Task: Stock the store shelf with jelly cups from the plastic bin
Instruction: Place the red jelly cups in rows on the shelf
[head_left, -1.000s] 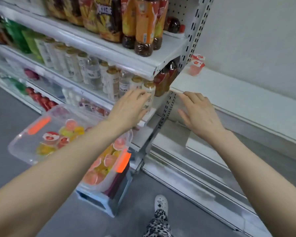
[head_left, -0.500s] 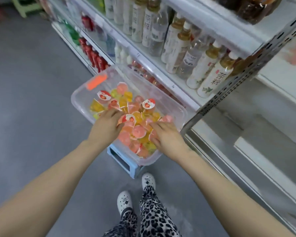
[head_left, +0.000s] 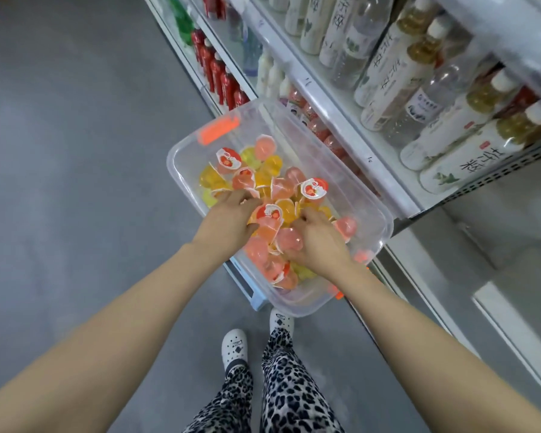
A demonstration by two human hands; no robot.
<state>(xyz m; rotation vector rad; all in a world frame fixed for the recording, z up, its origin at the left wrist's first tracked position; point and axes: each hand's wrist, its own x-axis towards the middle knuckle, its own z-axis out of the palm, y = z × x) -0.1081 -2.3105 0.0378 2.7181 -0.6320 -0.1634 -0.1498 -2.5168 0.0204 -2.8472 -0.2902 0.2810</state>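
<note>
A clear plastic bin (head_left: 376, 214) with orange latches sits on a low blue stool (head_left: 253, 292) beside the shelving. It holds several pink, orange and yellow jelly cups (head_left: 264, 170), some with red-and-white lids. My left hand (head_left: 227, 215) reaches into the pile, and its fingers and thumb curl round a lidded cup (head_left: 268, 213). My right hand (head_left: 320, 243) is in the bin too, fingers curled down over a pink cup (head_left: 289, 239). Both sets of fingertips are partly buried among the cups.
Drink bottles (head_left: 388, 67) fill the shelves right behind the bin. A bare white shelf (head_left: 512, 310) lies lower right. Red bottles (head_left: 222, 79) stand on the bottom shelf at the back. Grey floor stretches to the left. My feet in white clogs (head_left: 235, 346) stand just before the stool.
My hands left the shelf at the right and dropped into the bin as my view swung down. In the last half second their fingers have closed over cups.
</note>
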